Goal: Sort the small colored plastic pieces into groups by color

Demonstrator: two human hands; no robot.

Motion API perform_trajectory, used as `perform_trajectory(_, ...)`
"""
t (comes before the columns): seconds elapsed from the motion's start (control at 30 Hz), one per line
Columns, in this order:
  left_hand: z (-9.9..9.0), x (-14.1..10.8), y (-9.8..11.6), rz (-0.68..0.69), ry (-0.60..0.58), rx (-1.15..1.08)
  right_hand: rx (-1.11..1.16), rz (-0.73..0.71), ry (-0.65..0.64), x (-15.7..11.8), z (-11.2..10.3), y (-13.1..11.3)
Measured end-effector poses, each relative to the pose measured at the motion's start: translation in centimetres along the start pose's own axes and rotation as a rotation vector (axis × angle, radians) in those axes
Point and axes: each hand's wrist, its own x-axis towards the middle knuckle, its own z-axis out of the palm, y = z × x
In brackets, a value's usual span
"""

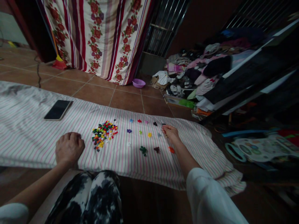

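My right hand (171,133) reaches over the striped cloth (98,161) with fingers pinched together at the right end of small coloured groups. A small dark piece (163,124) shows at its fingertips; what is inside the pinch is hidden. Near it lie a black group (155,123), a grey group (159,134) and an orange group (171,150). Others include yellow (149,134), dark green (143,151), brown (156,150) and purple (129,131). My left hand (70,146) rests on the cloth, fingers curled under, left of a mixed pile of tiny coloured blocks (104,133).
A phone (58,109) lies on the cloth at left. Beyond are a tiled floor (98,91), a floral curtain (100,37), a purple basin (139,83) and a heap of clothes (193,71). A toy-like plastic board (259,146) is at right.
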Motion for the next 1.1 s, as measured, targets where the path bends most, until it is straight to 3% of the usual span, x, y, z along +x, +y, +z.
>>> perform_trajectory(0.23,0.0,0.0,0.1,-0.036,-0.008,0.001,-0.091,-0.08,-0.19,-1.9,3.4,-0.4)
perform_trajectory(0.4,0.0,0.0,0.1,-0.048,-0.013,0.005,-0.11,-0.132,-0.395,-4.4,6.7,-1.1)
perform_trajectory(0.7,-0.1,0.0,0.1,-0.049,-0.018,-0.014,-0.302,-0.424,-0.735,-11.9,12.5,-2.2)
perform_trajectory(0.77,0.0,0.0,0.1,-0.049,-0.009,-0.022,-0.341,-0.503,-0.74,-13.7,13.9,-2.2)
perform_trajectory(0.9,0.2,0.0,0.0,-0.047,0.004,-0.035,-0.372,-0.741,-0.608,-16.7,16.8,-1.2)
perform_trajectory(1.0,0.2,-0.1,0.0,-0.044,0.008,-0.045,-0.417,-0.951,-0.515,-18.4,18.5,0.1)
perform_trajectory(1.1,0.2,-0.1,0.0,-0.047,0.006,-0.059,-0.488,-1.059,-0.462,-19.4,19.6,1.1)
